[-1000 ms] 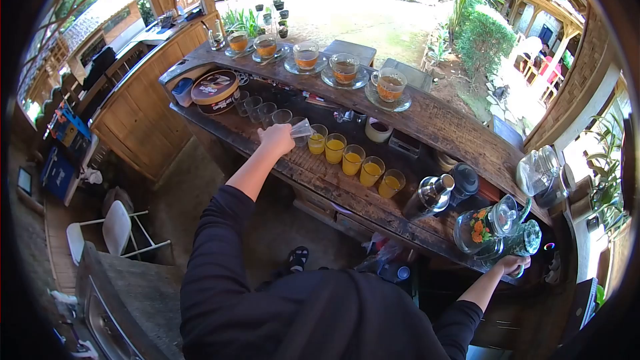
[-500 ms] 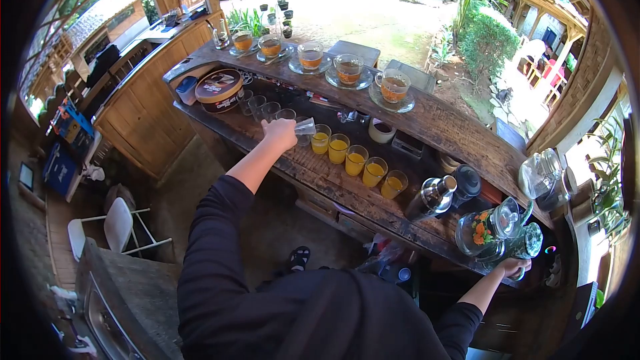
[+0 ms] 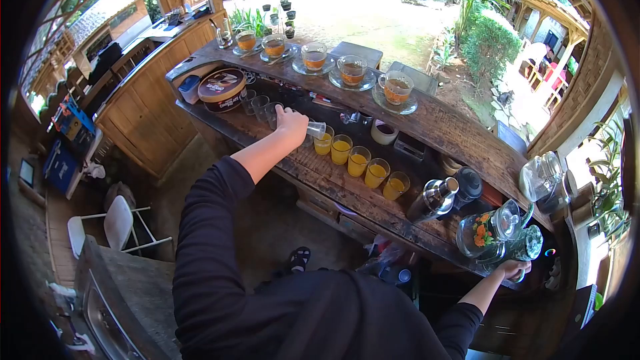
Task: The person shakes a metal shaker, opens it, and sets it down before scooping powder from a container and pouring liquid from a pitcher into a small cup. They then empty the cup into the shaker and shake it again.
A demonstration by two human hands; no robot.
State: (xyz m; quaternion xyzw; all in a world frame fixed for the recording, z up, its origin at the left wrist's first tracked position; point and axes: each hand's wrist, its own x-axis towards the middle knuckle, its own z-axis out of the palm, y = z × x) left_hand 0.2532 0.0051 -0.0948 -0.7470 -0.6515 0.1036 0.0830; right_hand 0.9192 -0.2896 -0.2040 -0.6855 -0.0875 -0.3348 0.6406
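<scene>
My left hand [image 3: 292, 127] is closed around a small clear measuring cup [image 3: 316, 129], tilted over the row of glasses on the lower counter [image 3: 320, 170]. To its right stand several glasses of yellow drink [image 3: 358, 161]; empty glasses [image 3: 256, 104] stand to its left, partly behind the hand. At the counter's right end my right hand [image 3: 513, 269] grips the handle of a greenish glass jug [image 3: 527, 244]. Beside the jug are a glass pitcher with orange flowers [image 3: 477, 232] and a metal shaker [image 3: 433, 199].
On the raised shelf [image 3: 453, 120] stand several cups of tea [image 3: 351, 70] on saucers. A round ice cream tub [image 3: 222, 89] sits at the counter's left end. Glass jars [image 3: 541, 175] stand at the right. A white folding chair [image 3: 119, 224] is on the floor at the left.
My left hand has moved slightly right with the measuring cup, which is nearer the first yellow glass. My right hand stays on the jug handle.
</scene>
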